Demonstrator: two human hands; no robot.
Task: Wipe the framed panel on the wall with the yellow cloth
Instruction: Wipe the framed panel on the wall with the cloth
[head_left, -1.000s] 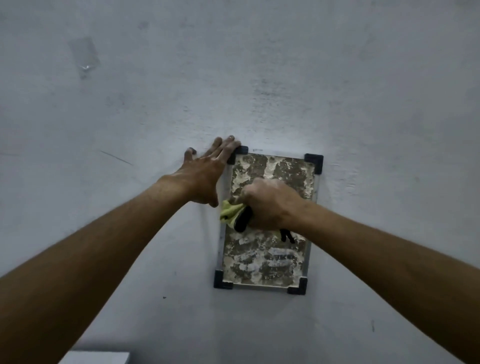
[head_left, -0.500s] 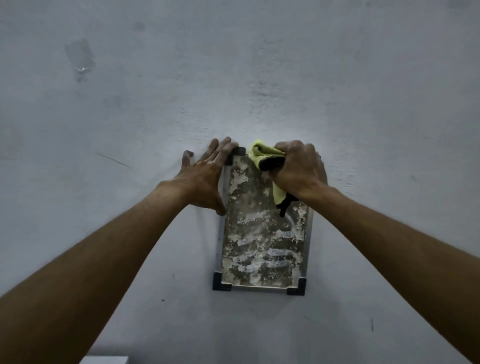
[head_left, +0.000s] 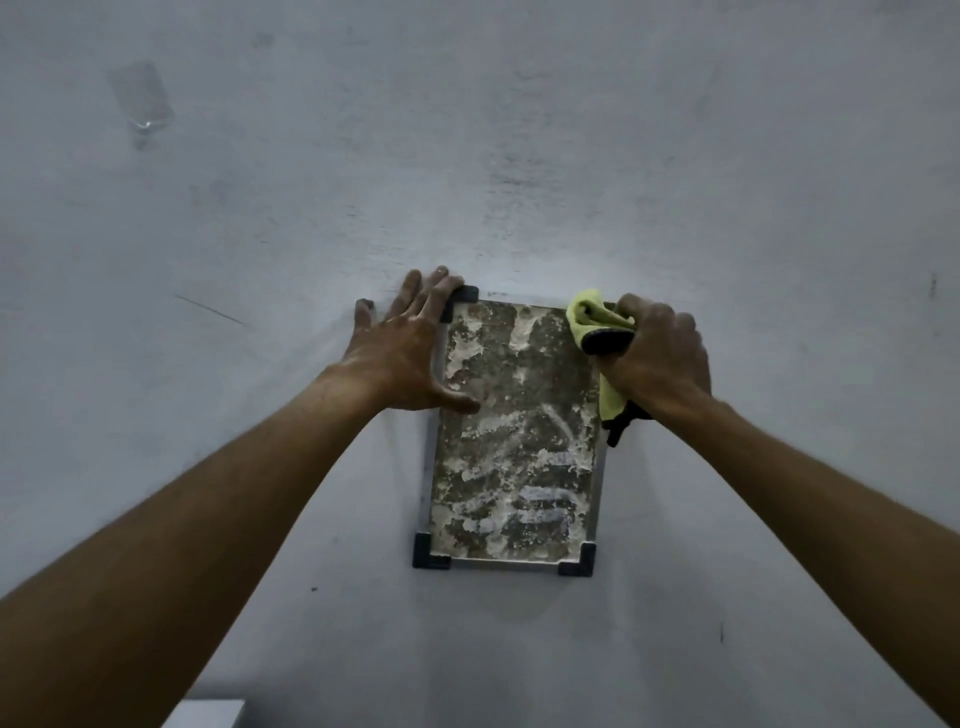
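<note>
Two bare forearms reach up from the lower corners toward the wall (head_left: 519, 130). The left hand (head_left: 402, 358) lies flat with fingers spread, bracing the panel (head_left: 514, 441) at its ten o'clock corner. The right hand (head_left: 657, 358) is closed around the bunched yellow cloth (head_left: 589, 314), pressed at the panel's one o'clock corner. The wiping seems to be mid-pass, as pale smears cover the panel. Next would likely come a firm downward stroke toward six o'clock.

My left hand (head_left: 410, 358) lay on the upper left corner of the blotchy metal-framed panel (head_left: 511, 441); my right hand (head_left: 657, 358) pressed the bunched yellow cloth (head_left: 592, 317) at its upper right.
</note>
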